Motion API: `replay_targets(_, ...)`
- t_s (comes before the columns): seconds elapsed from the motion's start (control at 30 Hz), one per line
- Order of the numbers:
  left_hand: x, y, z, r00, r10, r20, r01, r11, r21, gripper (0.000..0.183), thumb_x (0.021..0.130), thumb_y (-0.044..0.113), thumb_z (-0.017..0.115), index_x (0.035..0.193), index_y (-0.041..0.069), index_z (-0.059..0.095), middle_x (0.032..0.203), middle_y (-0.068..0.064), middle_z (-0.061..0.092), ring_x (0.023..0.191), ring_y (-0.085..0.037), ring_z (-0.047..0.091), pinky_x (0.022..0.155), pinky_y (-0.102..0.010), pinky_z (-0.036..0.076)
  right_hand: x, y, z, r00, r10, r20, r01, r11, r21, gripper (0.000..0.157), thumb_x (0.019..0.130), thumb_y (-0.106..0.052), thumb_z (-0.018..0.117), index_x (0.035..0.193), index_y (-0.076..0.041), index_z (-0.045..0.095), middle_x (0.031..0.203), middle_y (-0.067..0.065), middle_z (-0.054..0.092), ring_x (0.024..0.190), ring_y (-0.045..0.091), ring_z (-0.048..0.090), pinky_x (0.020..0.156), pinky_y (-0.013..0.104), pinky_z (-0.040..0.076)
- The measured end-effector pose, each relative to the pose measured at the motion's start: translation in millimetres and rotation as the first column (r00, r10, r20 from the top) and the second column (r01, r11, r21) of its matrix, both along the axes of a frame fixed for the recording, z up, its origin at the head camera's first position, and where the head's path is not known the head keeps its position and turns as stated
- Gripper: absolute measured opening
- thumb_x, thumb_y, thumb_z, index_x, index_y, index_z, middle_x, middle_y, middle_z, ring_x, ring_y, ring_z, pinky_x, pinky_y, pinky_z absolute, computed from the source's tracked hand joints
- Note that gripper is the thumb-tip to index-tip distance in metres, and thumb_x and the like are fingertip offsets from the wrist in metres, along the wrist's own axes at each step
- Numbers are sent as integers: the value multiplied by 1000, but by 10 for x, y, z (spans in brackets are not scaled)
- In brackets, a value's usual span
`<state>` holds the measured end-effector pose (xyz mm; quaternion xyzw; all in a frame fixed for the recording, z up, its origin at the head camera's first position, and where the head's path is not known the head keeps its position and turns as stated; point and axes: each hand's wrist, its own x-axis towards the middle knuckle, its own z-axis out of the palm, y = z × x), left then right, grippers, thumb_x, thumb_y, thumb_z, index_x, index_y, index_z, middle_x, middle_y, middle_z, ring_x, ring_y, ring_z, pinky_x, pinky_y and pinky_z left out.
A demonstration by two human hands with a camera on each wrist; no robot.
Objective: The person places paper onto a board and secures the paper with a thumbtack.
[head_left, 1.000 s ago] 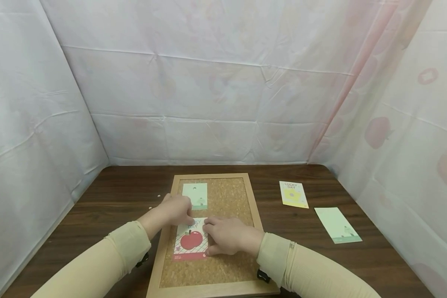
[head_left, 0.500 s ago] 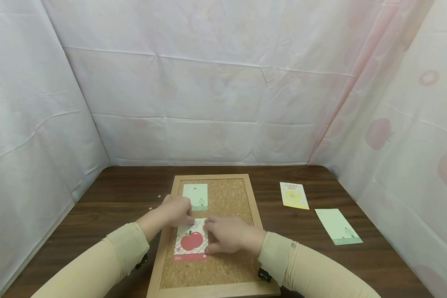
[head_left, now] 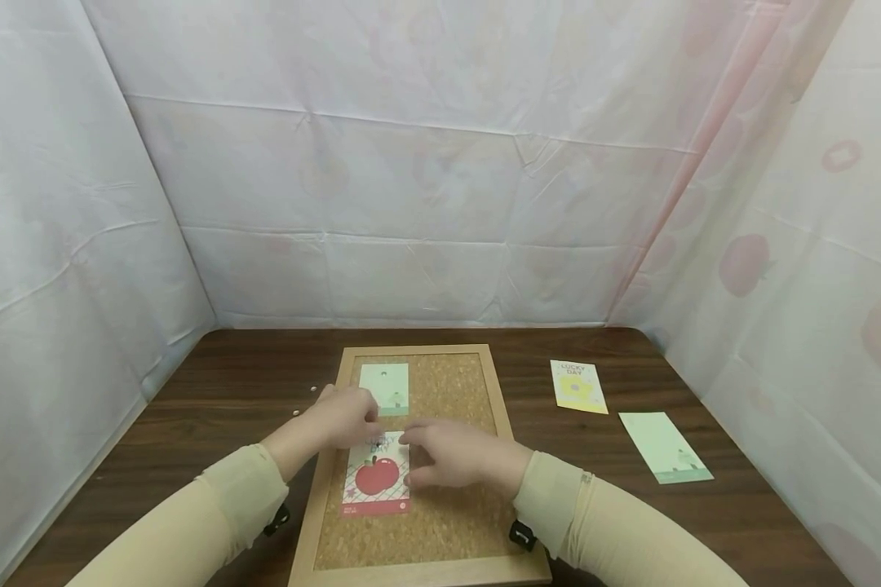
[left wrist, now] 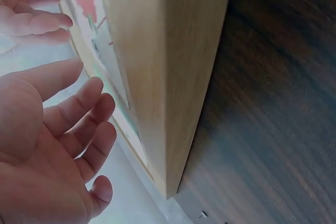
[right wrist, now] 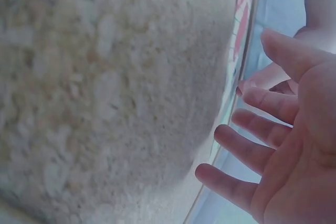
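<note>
On a wood-framed cork board (head_left: 455,522) lies a white card with a red apple (head_left: 378,477). A small pushpin (head_left: 378,444) shows near its top. Over the card's upper left corner is my left hand (head_left: 345,417); in the left wrist view its fingers bend loosely, with nothing between them. My right hand (head_left: 458,458) hovers by the card's right edge. Its fingers (right wrist: 247,150) are spread and hold nothing in the right wrist view. Farther up the board is a pale green card (head_left: 385,383) with a pin near its top, partly hidden by my left hand.
To the right on the dark wood table (head_left: 558,465) lie a yellow flower card (head_left: 579,388) and a pale green card (head_left: 668,448). Small loose pins (head_left: 313,389) lie left of the board. White curtains (head_left: 411,179) enclose the table's back and sides.
Both hands have drawn slightly away from the apple card, the right one lifting off its right edge. The pin near the card's top now shows more plainly. The cards have stayed in place.
</note>
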<state>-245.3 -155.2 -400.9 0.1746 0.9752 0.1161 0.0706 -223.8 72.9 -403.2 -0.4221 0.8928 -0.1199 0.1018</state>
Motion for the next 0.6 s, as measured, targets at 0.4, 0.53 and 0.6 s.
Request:
replay_targets(0.4,-83,-131,129,981,58,-184,-18,977,211,17,95,33,72,98,17,75,101,4,71,98,-23,65,93,-59,41,-124,193,196,1000,18,9,-16,979,-203,45,98,-29,68,137,-8,61,142,4,59,135,20,51,112,39,39)
replay_targets(0.53,-71,-168,188,970,77,-231,-2,951,310,22,95,31,73,107,12,74,104,0,70,94,-23,62,85,-51,50,-140,251,286,1000,-6,4,6,965,-261,42,99,-27,68,136,-10,62,140,2,60,134,19,51,112,39,39)
replay_targets(0.6,-60,-183,208,962,88,-258,9,935,354,24,95,30,73,110,11,73,105,-1,68,96,-23,61,81,-47,53,-151,288,317,1000,-21,-6,18,960,-278,42,99,-28,68,137,-11,62,140,1,59,135,19,50,112,40,39)
